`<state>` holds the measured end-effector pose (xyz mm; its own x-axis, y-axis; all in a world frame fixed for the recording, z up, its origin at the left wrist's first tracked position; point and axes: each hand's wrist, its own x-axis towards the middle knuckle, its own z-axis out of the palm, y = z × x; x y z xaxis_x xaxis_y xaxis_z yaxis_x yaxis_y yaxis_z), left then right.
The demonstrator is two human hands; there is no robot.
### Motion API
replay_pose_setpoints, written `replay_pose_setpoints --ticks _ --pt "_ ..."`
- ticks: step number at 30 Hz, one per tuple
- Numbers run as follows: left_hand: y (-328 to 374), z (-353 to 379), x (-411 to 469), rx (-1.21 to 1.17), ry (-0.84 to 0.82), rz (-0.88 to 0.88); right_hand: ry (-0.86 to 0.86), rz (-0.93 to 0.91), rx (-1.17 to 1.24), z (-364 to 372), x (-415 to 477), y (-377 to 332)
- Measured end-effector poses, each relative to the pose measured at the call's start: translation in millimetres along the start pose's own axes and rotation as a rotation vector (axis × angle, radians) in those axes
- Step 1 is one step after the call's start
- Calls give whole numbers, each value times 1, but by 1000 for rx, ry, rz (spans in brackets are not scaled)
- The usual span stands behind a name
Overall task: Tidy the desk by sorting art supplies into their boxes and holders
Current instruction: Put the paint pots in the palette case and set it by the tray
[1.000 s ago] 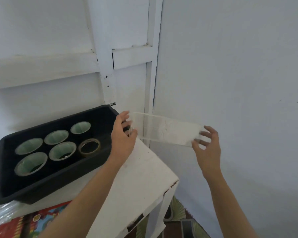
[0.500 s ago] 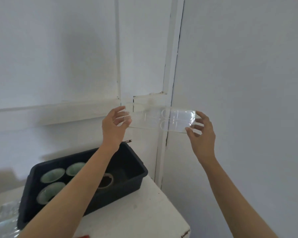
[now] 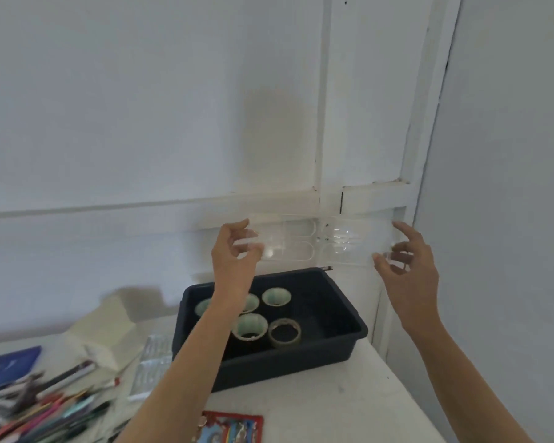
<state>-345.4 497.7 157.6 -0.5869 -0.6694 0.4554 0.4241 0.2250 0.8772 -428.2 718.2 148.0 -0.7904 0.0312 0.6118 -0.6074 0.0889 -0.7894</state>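
The clear plastic tray (image 3: 317, 241) has gone up. A second ago it was low, next to the corner of the black bin (image 3: 349, 310). Now it is held high in front of the white wall (image 3: 141, 107), above the far edge of the bin and not touching it. The view has also swung left, so the messy pile of pens (image 3: 45, 407) on the surface (image 3: 333, 404) now shows. I think this means the tray is being looked at and has no home yet, so this bit of tidying is not done. The left hand (image 3: 234, 260) pinches the left end of the tray, with the thumb under and the fingers curled over the top. The right hand (image 3: 406, 266) holds the right end the same way, with its fingers bent round the edge. Both arms reach up and forward, and the tray is stretched flat between the hands. Down in the bin sit the green tape rolls (image 3: 249, 326) and one brown tape roll (image 3: 284, 332). The pens look like the big job still left.
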Motion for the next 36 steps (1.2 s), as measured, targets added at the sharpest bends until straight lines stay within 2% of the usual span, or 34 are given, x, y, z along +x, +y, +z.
replay_pose_setpoints --ticks 7,16,27,31,36 --pt "-6 -110 -8 141 105 -34 -204 13 -12 74 -54 -11" --pt "-13 -265 -39 279 197 -126 -406 152 46 173 -166 -47" --pt "-37 -467 -142 484 307 -451 -679 317 41 260 -355 -82" --pt "-47 -516 -175 683 268 -513 -768 361 -37 270 -407 -84" --pt "-61 -552 -201 916 189 -656 -772 414 -155 277 -443 -84"
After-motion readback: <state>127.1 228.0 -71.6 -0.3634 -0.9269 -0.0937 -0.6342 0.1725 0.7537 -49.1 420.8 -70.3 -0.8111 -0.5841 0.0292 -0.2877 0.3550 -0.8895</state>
